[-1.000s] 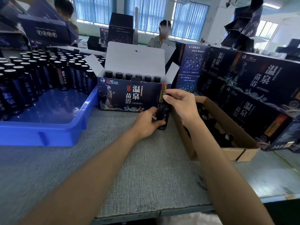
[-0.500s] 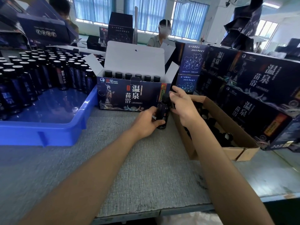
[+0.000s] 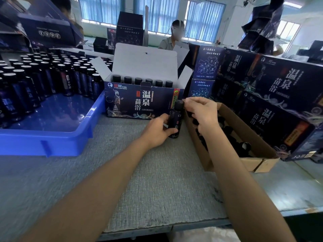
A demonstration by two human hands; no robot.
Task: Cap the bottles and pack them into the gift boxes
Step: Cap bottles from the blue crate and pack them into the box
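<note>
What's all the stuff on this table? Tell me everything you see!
held bottle: one, dark, on the table before the open gift box
cap: one, black, on the held bottle
open gift box: one, dark blue, centre, lid up
boxed bottles: six black tops showing, in a row inside the open gift box
blue tray: one, left
tray bottles: many, dark with silvery tops, in the tray
cardboard box: one, brown, right
loose caps: many, black, in the cardboard box
closed gift boxes: several, dark blue, stacked far right
table: one, grey
left hand: grips the held bottle
right hand: fingers pinch the cap
</note>
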